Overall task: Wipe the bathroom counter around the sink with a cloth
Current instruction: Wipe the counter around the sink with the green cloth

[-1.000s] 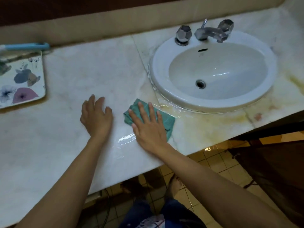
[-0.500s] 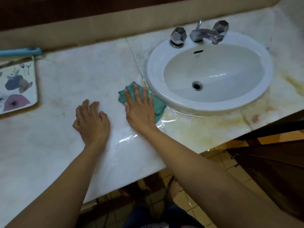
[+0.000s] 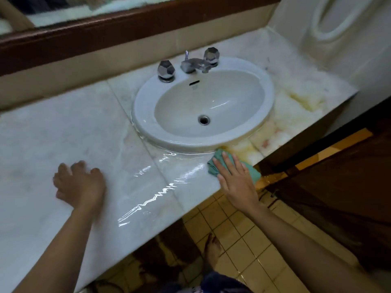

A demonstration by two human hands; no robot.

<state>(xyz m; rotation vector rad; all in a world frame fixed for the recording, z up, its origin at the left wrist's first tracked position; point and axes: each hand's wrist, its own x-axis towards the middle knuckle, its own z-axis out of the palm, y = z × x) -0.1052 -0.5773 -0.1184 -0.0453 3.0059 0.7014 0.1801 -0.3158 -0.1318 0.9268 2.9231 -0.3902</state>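
The right grip (image 3: 236, 183), fingers flat, presses the cloth (image 3: 212, 169) on the table (image 3: 63, 134), with the sink (image 3: 143, 115) just ahead of it.

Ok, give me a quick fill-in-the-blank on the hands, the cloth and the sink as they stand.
1. The right hand presses the teal cloth flat; the left hand holds ____.
2. Wet streaks shine on the white marble counter between the two ____.
3. The white oval sink carries ____ faceted chrome knobs.
Missing: nothing; hands; two.
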